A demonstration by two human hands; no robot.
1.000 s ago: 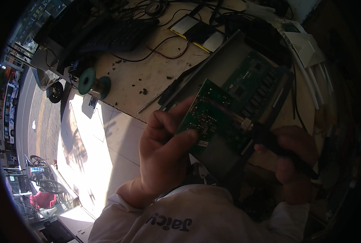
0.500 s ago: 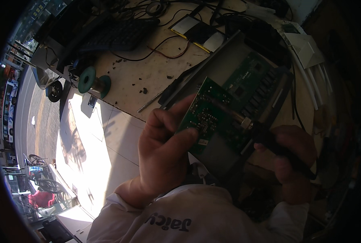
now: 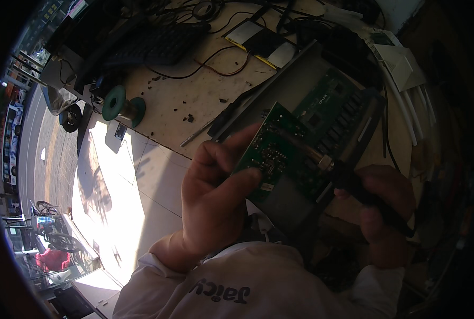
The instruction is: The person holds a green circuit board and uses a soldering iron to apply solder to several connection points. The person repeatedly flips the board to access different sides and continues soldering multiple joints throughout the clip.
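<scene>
Tilted up between thumb and fingers, a green circuit board is gripped at its left edge by my left hand. My right hand is closed round the black handle of a soldering iron. The iron's metal shaft points up and left across the board's face, its tip over the upper part of the board. Whether the tip touches is too dark to tell. Behind the held board lies an opened grey metal case with a second green board in it.
A teal spool of solder wire stands at the table's left edge, near small dark scraps and a thin metal rod. Farther back are a black keyboard, a flat battery pack and tangled cables. A white box sits at the right.
Hardly anything differs. The held board and the iron have shifted very slightly; both hands keep the same grip.
</scene>
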